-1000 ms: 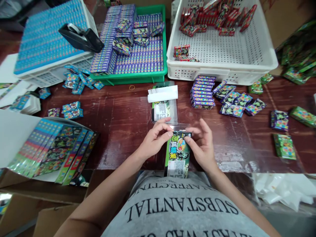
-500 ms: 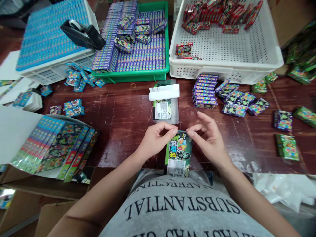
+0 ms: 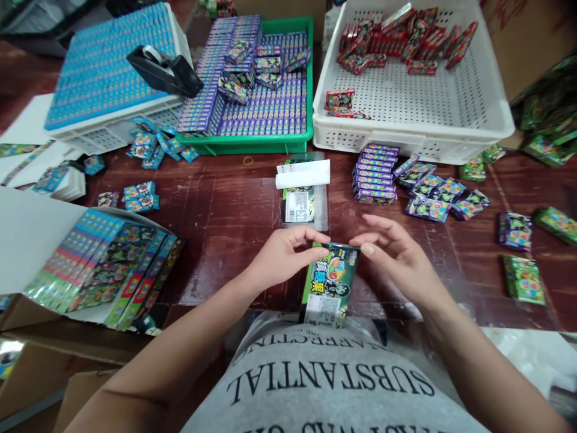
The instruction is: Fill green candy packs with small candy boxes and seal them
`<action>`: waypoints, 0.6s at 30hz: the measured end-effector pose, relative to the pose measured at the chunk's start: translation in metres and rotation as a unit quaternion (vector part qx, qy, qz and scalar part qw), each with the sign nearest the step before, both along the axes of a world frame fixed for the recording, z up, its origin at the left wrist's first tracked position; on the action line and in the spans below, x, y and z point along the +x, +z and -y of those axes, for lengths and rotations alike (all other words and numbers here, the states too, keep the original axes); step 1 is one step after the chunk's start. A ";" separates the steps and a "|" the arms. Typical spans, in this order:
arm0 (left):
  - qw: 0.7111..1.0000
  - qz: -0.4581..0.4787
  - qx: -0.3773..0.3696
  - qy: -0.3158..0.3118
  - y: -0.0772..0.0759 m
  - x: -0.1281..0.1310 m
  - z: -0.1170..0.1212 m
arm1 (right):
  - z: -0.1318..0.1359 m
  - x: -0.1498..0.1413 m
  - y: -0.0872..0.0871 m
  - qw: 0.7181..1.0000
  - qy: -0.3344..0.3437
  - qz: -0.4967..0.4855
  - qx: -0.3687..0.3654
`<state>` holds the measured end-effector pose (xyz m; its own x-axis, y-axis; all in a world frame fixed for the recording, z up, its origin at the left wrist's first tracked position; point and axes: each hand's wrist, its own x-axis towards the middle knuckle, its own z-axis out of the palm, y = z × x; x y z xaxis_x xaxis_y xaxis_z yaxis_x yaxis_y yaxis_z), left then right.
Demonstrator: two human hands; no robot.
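1. The green-and-black packet point(image 3: 330, 278) is at the near edge of the table point(image 3: 216, 204), between the two hands, its near end just beside the grey shirt point(image 3: 333, 376).
2. The left hand point(image 3: 287, 257) has a narrow grip, thumb and forefinger pinched on the packet's far left corner.
3. The right hand point(image 3: 401, 258) has its thumb and forefinger close together at the far right corner; whether they grip it, I cannot tell.
4. Beyond the hands lies a second packet point(image 3: 296, 208), with a curled white sheet point(image 3: 303, 179) across it.
5. Right of that, a row of purple boxes point(image 3: 375, 179) stands beside a loose bunch point(image 3: 427, 208).
6. At the far side, a green tray point(image 3: 252, 146) of purple boxes sits left of a white basket point(image 3: 415, 146) holding red boxes point(image 3: 406, 41).
7. Far left, a tape dispenser point(image 3: 174, 75) rests on blue boxes point(image 3: 97, 66).
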<state>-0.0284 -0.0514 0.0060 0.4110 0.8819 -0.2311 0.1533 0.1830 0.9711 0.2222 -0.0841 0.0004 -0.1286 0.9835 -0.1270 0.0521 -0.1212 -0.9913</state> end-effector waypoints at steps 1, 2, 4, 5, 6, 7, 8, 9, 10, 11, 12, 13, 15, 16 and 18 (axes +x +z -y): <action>1.000 0.002 0.007 0.006 -0.002 0.000 0.002 | -0.002 0.005 0.005 0.999 0.021 0.035 0.034; 1.000 0.002 0.013 0.010 -0.003 0.000 0.003 | -0.006 0.009 0.012 0.994 0.049 0.072 0.067; 1.000 0.002 0.021 0.011 -0.005 0.002 0.003 | -0.018 0.012 0.026 0.974 0.135 0.141 0.115; 1.000 0.003 0.023 0.009 -0.005 0.004 0.003 | -0.024 0.011 0.033 0.959 0.188 0.172 0.128; 1.000 0.003 0.024 0.005 -0.004 0.005 0.003 | -0.031 0.008 0.038 0.941 0.233 0.202 0.137; 1.000 0.002 0.024 0.003 -0.004 0.006 0.003 | -0.038 0.005 0.042 0.924 0.266 0.235 0.144; 1.000 0.001 0.023 0.002 -0.003 0.007 0.003 | -0.044 0.001 0.044 0.907 0.284 0.271 0.152; 1.000 -0.002 0.022 0.002 -0.002 0.007 0.004 | -0.048 -0.003 0.044 0.892 0.291 0.304 0.162; 1.000 -0.005 0.019 0.004 -0.001 0.007 0.006 | -0.050 -0.007 0.044 0.881 0.289 0.331 0.172; 1.000 -0.007 0.016 0.009 0.001 0.006 0.009 | -0.051 -0.010 0.042 0.875 0.279 0.350 0.186; 1.000 -0.005 0.013 0.015 0.002 0.003 0.012 | -0.050 -0.013 0.040 0.872 0.265 0.359 0.202; 1.000 0.004 0.011 0.022 0.003 0.000 0.015 | -0.047 -0.015 0.038 0.871 0.253 0.360 0.218; 0.998 0.051 0.004 0.038 0.005 -0.010 0.023 | -0.044 -0.019 0.032 0.873 0.241 0.346 0.243; 0.995 0.089 0.000 0.049 0.004 -0.017 0.027 | -0.044 -0.022 0.029 0.873 0.253 0.333 0.250; 0.980 0.180 -0.027 0.082 -0.001 -0.034 0.037 | -0.051 -0.032 0.023 0.872 0.297 0.292 0.256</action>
